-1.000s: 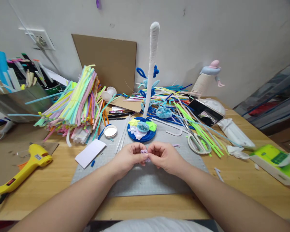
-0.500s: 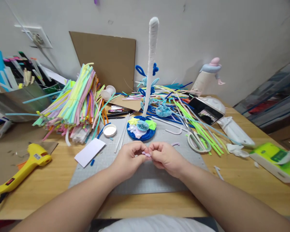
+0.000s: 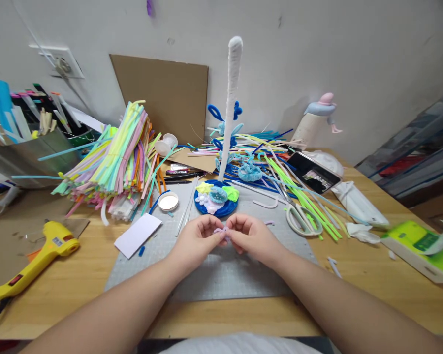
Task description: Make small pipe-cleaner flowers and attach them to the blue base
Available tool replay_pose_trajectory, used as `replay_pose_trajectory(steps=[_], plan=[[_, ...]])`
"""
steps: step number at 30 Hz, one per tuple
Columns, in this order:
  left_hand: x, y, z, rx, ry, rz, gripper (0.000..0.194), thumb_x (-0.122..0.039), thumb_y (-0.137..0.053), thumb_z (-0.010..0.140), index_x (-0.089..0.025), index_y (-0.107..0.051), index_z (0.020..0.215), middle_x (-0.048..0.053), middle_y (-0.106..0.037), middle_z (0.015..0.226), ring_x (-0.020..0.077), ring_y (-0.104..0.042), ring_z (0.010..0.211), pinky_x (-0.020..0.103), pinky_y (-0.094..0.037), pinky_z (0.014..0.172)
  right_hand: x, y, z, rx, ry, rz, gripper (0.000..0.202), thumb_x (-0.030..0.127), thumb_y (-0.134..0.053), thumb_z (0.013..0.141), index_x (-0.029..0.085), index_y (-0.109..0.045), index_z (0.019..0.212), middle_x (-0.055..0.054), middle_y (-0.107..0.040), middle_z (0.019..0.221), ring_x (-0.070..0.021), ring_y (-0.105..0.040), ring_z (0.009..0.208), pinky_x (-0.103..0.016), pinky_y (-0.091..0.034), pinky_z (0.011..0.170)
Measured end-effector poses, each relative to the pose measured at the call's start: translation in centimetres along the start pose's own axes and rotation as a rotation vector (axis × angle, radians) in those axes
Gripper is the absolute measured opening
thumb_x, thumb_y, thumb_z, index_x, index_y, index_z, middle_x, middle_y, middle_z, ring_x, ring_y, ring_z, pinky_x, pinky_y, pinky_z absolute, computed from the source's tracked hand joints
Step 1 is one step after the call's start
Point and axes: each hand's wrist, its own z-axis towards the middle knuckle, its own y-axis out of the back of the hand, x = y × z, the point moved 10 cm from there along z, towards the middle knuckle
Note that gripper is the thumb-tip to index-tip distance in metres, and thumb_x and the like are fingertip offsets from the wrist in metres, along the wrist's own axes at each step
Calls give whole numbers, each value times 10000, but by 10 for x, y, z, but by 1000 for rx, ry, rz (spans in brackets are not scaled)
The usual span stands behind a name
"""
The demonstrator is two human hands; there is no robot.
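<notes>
A small piece of lilac pipe cleaner (image 3: 221,230) is pinched between both my hands over the grey cutting mat (image 3: 229,280). The fingers of my left hand (image 3: 198,239) are closed on its left side, and those of my right hand (image 3: 251,239) on its right. Fingertips hide much of the piece. Just beyond my hands stands a round blue base (image 3: 227,210) bearing yellow, white, light blue and green fuzzy shapes. From the base rises a tall white wrapped stem (image 3: 232,88). A short lilac strip (image 3: 268,223) lies behind my right hand.
Scissors (image 3: 304,221) and bright green pipe cleaners (image 3: 313,206) lie to the right, near a phone (image 3: 313,169). On the left are a yellow glue gun (image 3: 40,258), a white card (image 3: 138,235), a small round dish (image 3: 168,201) and a big pipe cleaner bundle (image 3: 114,152).
The lilac piece has turned in my fingers and more of it shows, a little to the left. My hands stay close together. The whole view has shifted slightly downward.
</notes>
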Motion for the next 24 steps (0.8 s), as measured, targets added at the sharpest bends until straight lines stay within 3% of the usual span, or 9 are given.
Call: replay_pose_trajectory(steps=[9, 15, 22, 24], plan=[[5, -9, -1, 96, -34, 122, 65, -175, -571, 689, -153, -510, 682, -25, -550, 596, 96, -523, 568, 217, -411, 578, -2, -3, -5, 19, 75, -275, 46, 180, -544, 699, 169, -506, 676, 35, -518, 565, -72, -409, 481, -185, -310, 448], [11, -18, 0, 123, 20, -12, 133, -225, -604, 677, -155, -491, 670, -36, -535, 583, 85, -520, 536, 216, -420, 567, -4, 3, -6, -54, 71, -329, 84, 200, -534, 709, 178, -484, 645, 35, -536, 552, -87, -462, 495, -190, -346, 466], [20, -3, 2, 15, 173, -256, 153, -203, -651, 688, -135, -524, 740, 26, -620, 676, 98, -584, 609, 223, -480, 613, -1, 8, -1, -30, -7, -5, 147, 321, -539, 754, 185, -489, 771, 57, -494, 592, -43, -386, 376, -166, -294, 354], [21, 1, 2, -1, 189, -312, 127, -168, -640, 697, -128, -537, 759, 38, -623, 709, 88, -577, 627, 190, -468, 584, 3, 9, 0, -36, 22, -10, 158, 320, -561, 749, 182, -504, 800, 47, -506, 655, -40, -417, 405, -162, -317, 368]])
